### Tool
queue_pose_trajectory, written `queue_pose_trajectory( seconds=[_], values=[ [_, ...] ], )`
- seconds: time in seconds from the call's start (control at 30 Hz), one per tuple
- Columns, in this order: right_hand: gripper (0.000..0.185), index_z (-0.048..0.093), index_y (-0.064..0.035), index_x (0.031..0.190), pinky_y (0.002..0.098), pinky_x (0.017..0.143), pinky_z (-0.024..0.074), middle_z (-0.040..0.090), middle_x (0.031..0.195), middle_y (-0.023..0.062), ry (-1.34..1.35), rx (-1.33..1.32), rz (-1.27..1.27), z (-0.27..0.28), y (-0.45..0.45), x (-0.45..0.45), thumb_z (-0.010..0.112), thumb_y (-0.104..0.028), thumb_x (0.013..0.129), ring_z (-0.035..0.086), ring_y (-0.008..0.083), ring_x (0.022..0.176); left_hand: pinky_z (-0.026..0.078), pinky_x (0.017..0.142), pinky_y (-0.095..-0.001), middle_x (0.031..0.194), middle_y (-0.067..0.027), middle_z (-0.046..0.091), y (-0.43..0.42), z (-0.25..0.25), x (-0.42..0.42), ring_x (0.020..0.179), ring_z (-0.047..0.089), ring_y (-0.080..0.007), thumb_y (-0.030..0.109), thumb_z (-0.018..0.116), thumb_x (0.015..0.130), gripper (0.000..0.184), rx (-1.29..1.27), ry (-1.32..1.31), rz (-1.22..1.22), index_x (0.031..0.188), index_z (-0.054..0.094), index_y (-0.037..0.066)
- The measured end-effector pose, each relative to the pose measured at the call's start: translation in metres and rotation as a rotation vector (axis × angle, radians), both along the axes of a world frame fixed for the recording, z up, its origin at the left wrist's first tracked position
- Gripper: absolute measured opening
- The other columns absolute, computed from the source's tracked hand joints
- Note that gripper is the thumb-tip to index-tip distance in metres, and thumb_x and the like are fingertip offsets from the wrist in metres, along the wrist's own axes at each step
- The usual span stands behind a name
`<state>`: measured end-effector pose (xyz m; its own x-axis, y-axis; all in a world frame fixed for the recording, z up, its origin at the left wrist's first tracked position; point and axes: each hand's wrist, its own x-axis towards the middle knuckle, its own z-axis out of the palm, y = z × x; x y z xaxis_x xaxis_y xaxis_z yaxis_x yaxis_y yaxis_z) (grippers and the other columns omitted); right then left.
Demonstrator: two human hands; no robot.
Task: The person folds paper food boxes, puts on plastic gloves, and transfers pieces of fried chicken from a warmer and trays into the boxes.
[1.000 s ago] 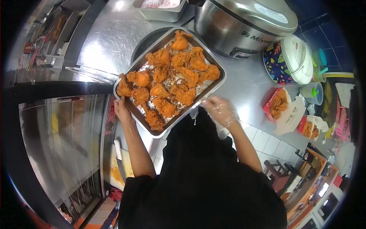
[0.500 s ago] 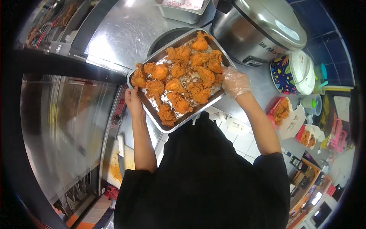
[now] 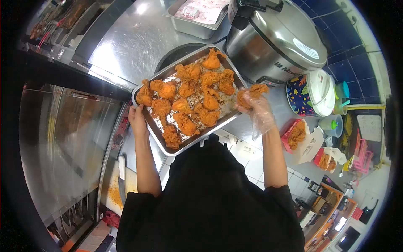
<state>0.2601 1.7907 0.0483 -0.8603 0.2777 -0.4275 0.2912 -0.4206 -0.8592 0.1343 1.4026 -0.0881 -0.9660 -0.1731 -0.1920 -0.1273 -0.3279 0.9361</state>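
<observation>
My left hand (image 3: pixel 137 119) grips the left edge of a metal tray (image 3: pixel 229 103), which is tilted slightly in front of me. Several pieces of fried chicken (image 3: pixel 185 123) are spread across it. In a clear plastic glove, my right hand (image 3: pixel 260 114) is closed on one fried chicken piece (image 3: pixel 255 93), just off the tray's right edge. The fingertips are partly covered by that piece.
A large steel rice cooker (image 3: pixel 275 42) stands beyond the tray. A paper-lined steel pan (image 3: pixel 193 28) is at the back. Open boxes of chicken (image 3: pixel 297 135) sit at right, near a patterned tub (image 3: pixel 299 94). A knife (image 3: pixel 121 180) lies on a cutting board (image 3: pixel 130 183) at lower left.
My right hand has come off the tray's right side and lifted a fried chicken piece over its edge. The tray, still in my left hand, appears slightly lower and further left.
</observation>
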Motion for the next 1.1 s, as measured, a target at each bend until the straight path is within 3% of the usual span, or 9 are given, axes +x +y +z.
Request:
queue_pose_trajectory(
  seconds=[0.27, 0.37, 0.5, 0.6, 0.77, 0.83, 0.9, 0.93, 1.1],
  values=[
    [0.034, 0.060, 0.0016, 0.119, 0.0348, 0.079, 0.0614, 0.066, 0.105, 0.0112, -0.013, 0.243, 0.103, -0.025, 0.016, -0.004, 0.071, -0.019, 0.094, 0.067, 0.0187, 0.089, 0.046, 0.077, -0.0261, 0.088, -0.0011, 0.065, -0.004, -0.004, -0.001, 0.081, 0.059, -0.0097, 0.009, 0.061, 0.095, 0.010, 0.001, -0.013, 0.002, 0.087, 0.056, 0.010],
    [0.040, 0.060, 0.0004, 0.119, 0.0355, 0.076, 0.0585, 0.067, 0.095, 0.0109, -0.111, 0.644, 0.279, -0.025, 0.023, -0.003, 0.072, -0.026, 0.092, 0.066, 0.0188, 0.088, 0.047, 0.075, -0.0281, 0.087, -0.0006, 0.063, -0.009, -0.002, 0.000, 0.082, 0.059, -0.0105, 0.011, 0.062, 0.094, 0.007, -0.192, -0.060, 0.044, 0.089, 0.058, 0.008],
    [0.046, 0.062, -0.0025, 0.119, 0.0493, 0.087, 0.0516, 0.069, 0.100, 0.0246, -0.195, 1.280, 0.335, -0.006, -0.001, -0.008, 0.068, -0.034, 0.086, 0.067, 0.0424, 0.096, 0.049, 0.070, -0.0336, 0.091, -0.0041, 0.063, -0.007, -0.014, -0.008, 0.082, 0.060, -0.0174, 0.019, 0.066, 0.093, 0.013, -0.089, -0.029, -0.051, 0.095, 0.063, 0.006],
    [0.049, 0.062, -0.0026, 0.119, 0.0482, 0.089, 0.0516, 0.068, 0.101, 0.0242, -0.222, 1.331, 0.309, -0.032, 0.010, 0.002, 0.067, -0.040, 0.087, 0.066, 0.0411, 0.099, 0.050, 0.074, -0.0335, 0.095, -0.0042, 0.061, -0.010, -0.006, -0.004, 0.087, 0.059, -0.0174, 0.019, 0.065, 0.094, 0.015, -0.150, 0.008, -0.062, 0.098, 0.061, 0.006],
    [0.056, 0.063, -0.0036, 0.120, 0.0469, 0.090, 0.0520, 0.068, 0.107, 0.0246, -0.156, 0.970, -0.159, -0.003, 0.062, 0.072, 0.070, -0.046, 0.084, 0.067, 0.0386, 0.101, 0.053, 0.089, -0.0390, 0.118, -0.0081, 0.062, -0.009, 0.005, -0.005, 0.106, 0.062, -0.0247, 0.023, 0.059, 0.097, 0.024, -0.098, -0.176, -0.047, 0.114, 0.059, 0.006],
    [0.057, 0.064, -0.0033, 0.119, 0.0453, 0.088, 0.0528, 0.069, 0.109, 0.0232, -0.402, 1.067, -0.324, -0.011, 0.105, 0.124, 0.071, -0.048, 0.083, 0.068, 0.0367, 0.100, 0.052, 0.090, -0.0392, 0.118, -0.0078, 0.062, -0.007, 0.006, -0.005, 0.106, 0.062, -0.0245, 0.023, 0.058, 0.098, 0.025, -0.096, -0.181, -0.052, 0.115, 0.058, 0.006],
    [0.043, 0.072, -0.0018, 0.102, 0.0479, 0.086, 0.0528, 0.072, 0.103, 0.0203, -0.735, 1.032, -0.443, -0.027, 0.151, 0.174, 0.070, -0.041, 0.083, 0.068, 0.0386, 0.097, 0.052, 0.091, -0.0394, 0.119, -0.0074, 0.061, -0.015, 0.001, -0.008, 0.107, 0.062, -0.0244, 0.024, 0.056, 0.098, 0.025, -0.093, -0.186, -0.047, 0.115, 0.058, 0.005],
    [0.043, 0.072, -0.0006, 0.102, 0.0469, 0.089, 0.0524, 0.071, 0.103, 0.0220, -1.049, 1.105, -0.483, -0.018, 0.163, 0.184, 0.069, -0.039, 0.083, 0.068, 0.0378, 0.101, 0.051, 0.091, -0.0400, 0.119, -0.0072, 0.061, -0.025, -0.008, -0.014, 0.107, 0.061, -0.0242, 0.024, 0.056, 0.098, 0.025, -0.087, -0.207, -0.061, 0.115, 0.058, 0.005],
    [0.047, 0.072, 0.0036, 0.100, 0.0449, 0.091, 0.0520, 0.071, 0.103, 0.0253, -1.099, 1.295, -0.522, -0.040, 0.221, 0.241, 0.071, -0.039, 0.079, 0.068, 0.0383, 0.102, 0.051, 0.090, -0.0407, 0.116, -0.0065, 0.062, -0.006, 0.012, -0.005, 0.106, 0.061, -0.0236, 0.023, 0.055, 0.098, 0.025, -0.090, -0.222, -0.079, 0.115, 0.057, 0.005]
  ],
)
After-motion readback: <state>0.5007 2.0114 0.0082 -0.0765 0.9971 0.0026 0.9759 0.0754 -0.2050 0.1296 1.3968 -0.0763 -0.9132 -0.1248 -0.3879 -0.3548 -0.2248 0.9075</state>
